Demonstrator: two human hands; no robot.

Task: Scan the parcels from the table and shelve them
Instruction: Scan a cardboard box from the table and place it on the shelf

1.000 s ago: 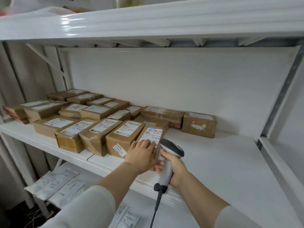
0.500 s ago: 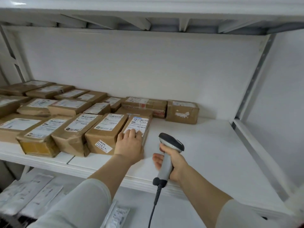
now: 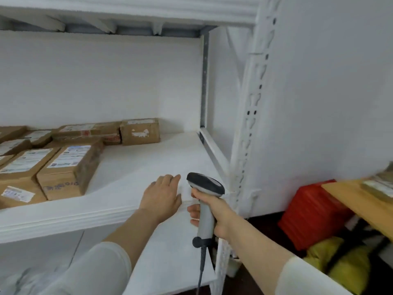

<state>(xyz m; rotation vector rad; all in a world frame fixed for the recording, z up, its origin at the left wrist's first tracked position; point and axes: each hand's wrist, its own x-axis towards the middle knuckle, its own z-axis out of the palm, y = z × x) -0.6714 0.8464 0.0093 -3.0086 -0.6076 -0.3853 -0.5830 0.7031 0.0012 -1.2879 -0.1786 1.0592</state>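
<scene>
A white metal rack stands against a white wall, its shelf (image 3: 148,162) a smooth painted board and its upright post (image 3: 251,124) punched with rows of slots. Brown cardboard parcels (image 3: 68,167) sit in close rows on the left of the shelf, wrapped in glossy tape and bearing white printed labels. The frame's left edge cuts the rows off, and the print is too blurred to read. A squarer parcel at the back (image 3: 140,132) carries a torn white label. The left hand (image 3: 161,196) lies palm down over the bare front of the shelf, fingers straight and close together, apart from the parcels; whether it touches the board cannot be told. The right hand (image 3: 214,211) is wrapped round the pale grey handle of a barcode scanner (image 3: 205,201), whose dark rounded head is level with the shelf edge and whose cable (image 3: 201,269) drops out of view. At the far right a wooden table (image 3: 350,199) juts in, smeared by blur, with a wrapped packet (image 3: 380,184) on it only partly in frame. Beneath it are a ribbed red container (image 3: 314,211) and crumpled yellow bags (image 3: 344,265).
</scene>
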